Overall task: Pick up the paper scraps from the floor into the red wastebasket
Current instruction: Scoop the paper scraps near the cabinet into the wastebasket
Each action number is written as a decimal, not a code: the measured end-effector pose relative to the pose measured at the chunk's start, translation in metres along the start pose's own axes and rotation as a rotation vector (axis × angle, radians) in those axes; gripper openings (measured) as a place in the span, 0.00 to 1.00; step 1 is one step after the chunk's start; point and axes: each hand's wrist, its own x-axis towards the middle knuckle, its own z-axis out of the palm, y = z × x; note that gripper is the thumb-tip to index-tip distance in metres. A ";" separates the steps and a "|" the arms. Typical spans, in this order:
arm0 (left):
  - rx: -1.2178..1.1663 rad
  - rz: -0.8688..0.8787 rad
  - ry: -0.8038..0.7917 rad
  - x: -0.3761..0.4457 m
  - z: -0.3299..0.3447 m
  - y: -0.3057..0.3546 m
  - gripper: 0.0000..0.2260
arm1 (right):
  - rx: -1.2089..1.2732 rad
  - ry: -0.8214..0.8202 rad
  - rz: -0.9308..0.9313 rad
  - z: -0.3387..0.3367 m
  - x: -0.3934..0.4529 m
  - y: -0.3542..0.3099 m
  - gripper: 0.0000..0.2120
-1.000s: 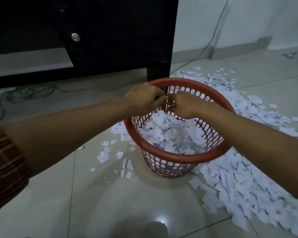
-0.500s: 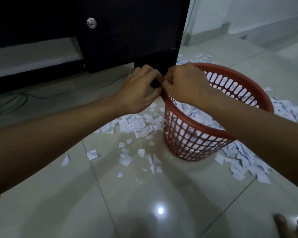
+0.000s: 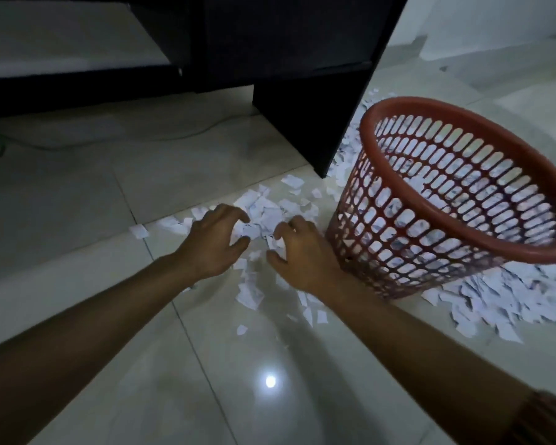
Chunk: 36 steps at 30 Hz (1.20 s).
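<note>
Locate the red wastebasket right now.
Head view, right side: the red plastic lattice wastebasket stands on the tiled floor beside the right hand, among paper scraps.

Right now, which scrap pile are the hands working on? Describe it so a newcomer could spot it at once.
Start at the red wastebasket on the tiled floor. Just to its left, in front of the dark cabinet, lies a small scrap pile. Unlike the bigger spread right of the wastebasket, it lies between the curled fingers of the left hand and right hand.
</note>
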 end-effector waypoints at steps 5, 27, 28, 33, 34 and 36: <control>0.085 -0.060 -0.069 -0.020 0.019 -0.035 0.16 | 0.058 -0.059 0.297 0.072 -0.001 0.013 0.42; 0.096 -0.324 0.083 -0.013 0.034 -0.089 0.38 | 0.063 0.138 0.147 0.138 0.066 0.025 0.18; 0.109 -0.322 0.074 -0.005 0.038 -0.088 0.40 | 0.078 0.143 0.134 0.138 0.061 0.025 0.19; 0.121 -0.259 0.006 0.034 0.065 -0.079 0.46 | 0.279 0.082 0.058 0.135 0.035 0.032 0.18; 0.129 -0.260 -0.013 0.042 0.069 -0.078 0.48 | 0.331 0.065 0.059 0.132 0.030 0.033 0.18; 0.163 -0.265 -0.037 0.057 0.078 -0.076 0.52 | 0.403 0.074 0.067 0.121 0.021 0.038 0.15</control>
